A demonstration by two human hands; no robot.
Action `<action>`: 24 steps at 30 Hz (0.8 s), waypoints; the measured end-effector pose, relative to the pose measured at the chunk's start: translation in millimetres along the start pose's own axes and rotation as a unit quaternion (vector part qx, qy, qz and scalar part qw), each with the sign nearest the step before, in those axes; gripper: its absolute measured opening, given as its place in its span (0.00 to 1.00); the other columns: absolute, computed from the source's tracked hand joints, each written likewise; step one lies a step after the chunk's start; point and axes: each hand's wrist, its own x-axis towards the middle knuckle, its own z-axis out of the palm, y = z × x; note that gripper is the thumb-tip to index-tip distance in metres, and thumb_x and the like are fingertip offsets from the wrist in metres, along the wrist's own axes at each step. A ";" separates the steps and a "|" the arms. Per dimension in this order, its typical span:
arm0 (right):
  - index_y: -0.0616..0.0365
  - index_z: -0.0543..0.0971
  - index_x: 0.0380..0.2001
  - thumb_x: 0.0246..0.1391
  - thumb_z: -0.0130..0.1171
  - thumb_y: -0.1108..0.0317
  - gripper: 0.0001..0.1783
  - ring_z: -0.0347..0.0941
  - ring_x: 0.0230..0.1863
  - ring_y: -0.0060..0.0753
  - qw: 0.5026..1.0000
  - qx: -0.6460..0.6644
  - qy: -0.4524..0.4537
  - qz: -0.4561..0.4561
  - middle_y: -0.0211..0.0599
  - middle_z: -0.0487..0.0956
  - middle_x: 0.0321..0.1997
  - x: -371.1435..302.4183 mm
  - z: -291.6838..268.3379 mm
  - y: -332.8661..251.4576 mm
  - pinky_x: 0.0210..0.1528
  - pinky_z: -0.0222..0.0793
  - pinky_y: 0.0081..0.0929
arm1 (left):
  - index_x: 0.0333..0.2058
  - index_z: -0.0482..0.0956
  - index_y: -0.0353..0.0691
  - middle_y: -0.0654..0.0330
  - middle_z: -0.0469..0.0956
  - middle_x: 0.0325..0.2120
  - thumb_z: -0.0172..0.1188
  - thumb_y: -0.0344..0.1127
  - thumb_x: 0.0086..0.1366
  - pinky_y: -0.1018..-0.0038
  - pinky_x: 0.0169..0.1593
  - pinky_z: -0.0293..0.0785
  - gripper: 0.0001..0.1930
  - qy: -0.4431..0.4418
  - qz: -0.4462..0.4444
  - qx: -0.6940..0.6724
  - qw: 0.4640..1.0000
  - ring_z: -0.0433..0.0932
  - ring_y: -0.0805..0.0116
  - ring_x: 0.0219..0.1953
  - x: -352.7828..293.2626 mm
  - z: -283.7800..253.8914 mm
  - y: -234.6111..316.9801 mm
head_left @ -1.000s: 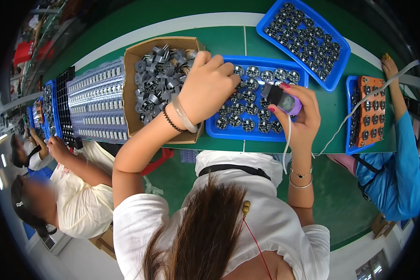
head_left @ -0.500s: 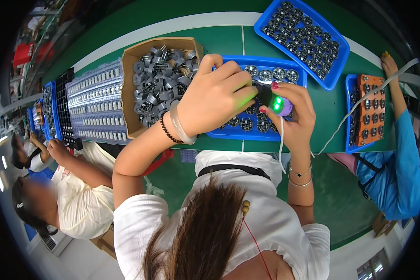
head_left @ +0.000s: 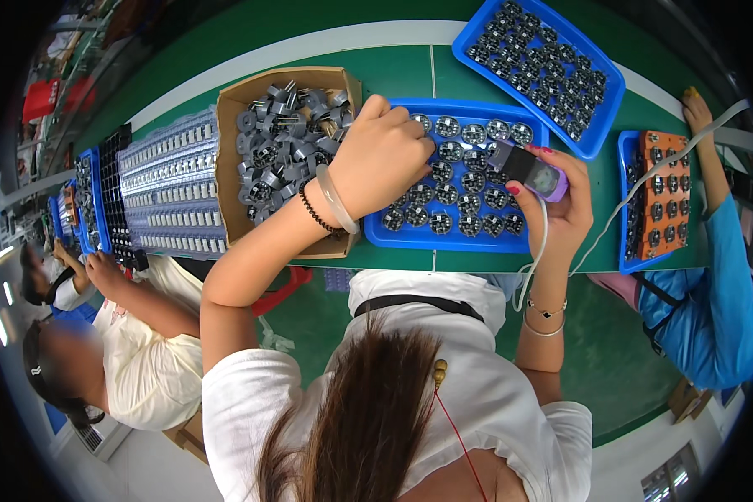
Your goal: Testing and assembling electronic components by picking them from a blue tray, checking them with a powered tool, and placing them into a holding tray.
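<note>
My right hand [head_left: 567,205] grips a small purple device with a black block-shaped end [head_left: 514,163], above the right side of a blue tray. A white cable [head_left: 537,255] hangs down from the device. Inside the tray [head_left: 477,244] sit several round black parts [head_left: 470,201] with silvery tops. My left hand [head_left: 383,159] is closed in a fist over the tray's left end, its fingertips curled out of sight, so whatever it may hold is hidden. The device and my left hand are apart.
To the left stands a cardboard box [head_left: 228,167] of grey round parts with pins, beside clear plastic trays [head_left: 171,184] of small white parts. Another blue tray [head_left: 592,149] lies at the back right. Farther right is an orange rack [head_left: 665,197]. People sit on both sides.
My hands have drawn apart: the left moved left, and the right moved right with the purple device. The device's green lights were on and are now off.
</note>
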 end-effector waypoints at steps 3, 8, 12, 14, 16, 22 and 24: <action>0.63 0.73 0.46 0.40 0.69 0.81 0.27 0.73 0.49 0.36 0.999 -0.034 -0.032 -0.012 0.41 0.72 0.47 -1.4 -2.5 -1.7 0.52 0.71 0.29 | 0.28 0.81 0.45 0.67 0.74 0.25 0.66 0.39 0.50 0.70 0.43 0.59 0.08 0.009 0.003 -0.035 0.999 0.71 0.69 0.34 8.0 -2.7 3.7; 0.63 0.74 0.45 0.38 0.71 0.80 0.27 0.72 0.48 0.33 0.997 -0.064 -0.051 -0.017 0.41 0.73 0.47 -0.2 -3.9 -2.7 0.50 0.70 0.27 | 0.27 0.81 0.46 0.68 0.72 0.25 0.66 0.40 0.50 0.70 0.43 0.59 0.07 0.045 0.035 -0.032 0.998 0.71 0.68 0.34 17.3 10.0 4.7; 0.63 0.76 0.44 0.36 0.71 0.80 0.27 0.72 0.47 0.33 0.989 -0.114 -0.095 -0.020 0.41 0.74 0.46 0.7 -4.0 -3.4 0.48 0.70 0.26 | 0.25 0.79 0.46 0.68 0.70 0.24 0.64 0.38 0.50 0.70 0.42 0.60 0.05 0.054 0.067 0.019 0.996 0.70 0.70 0.32 18.5 7.0 8.0; 0.62 0.76 0.44 0.36 0.72 0.80 0.27 0.72 0.46 0.33 0.987 -0.123 -0.099 -0.036 0.41 0.74 0.46 2.5 -1.5 -1.9 0.47 0.70 0.25 | 0.24 0.78 0.46 0.69 0.69 0.23 0.64 0.37 0.50 0.71 0.41 0.60 0.05 0.084 0.071 0.014 0.994 0.69 0.70 0.32 16.8 -1.3 14.8; 0.62 0.77 0.44 0.36 0.72 0.80 0.27 0.72 0.46 0.33 0.984 -0.131 -0.105 -0.052 0.42 0.74 0.46 2.7 0.2 -2.8 0.46 0.71 0.25 | 0.25 0.78 0.47 0.69 0.69 0.23 0.64 0.36 0.49 0.71 0.41 0.60 0.05 0.115 0.092 0.002 0.989 0.68 0.71 0.31 15.3 -8.0 21.0; 0.63 0.77 0.44 0.35 0.72 0.80 0.27 0.73 0.46 0.33 0.986 -0.119 -0.097 -0.059 0.42 0.75 0.46 2.8 2.0 -3.5 0.46 0.72 0.26 | 0.25 0.78 0.47 0.69 0.69 0.24 0.65 0.37 0.49 0.72 0.40 0.59 0.05 0.122 0.079 -0.020 0.989 0.68 0.72 0.30 15.1 -11.2 20.1; 0.59 0.80 0.40 0.34 0.74 0.75 0.24 0.75 0.42 0.36 0.992 -0.113 -0.045 -0.033 0.39 0.78 0.41 1.1 5.0 -4.4 0.43 0.72 0.28 | 0.25 0.78 0.47 0.69 0.70 0.24 0.65 0.37 0.50 0.72 0.40 0.59 0.05 0.111 0.071 -0.024 0.991 0.68 0.71 0.30 14.5 -11.6 18.4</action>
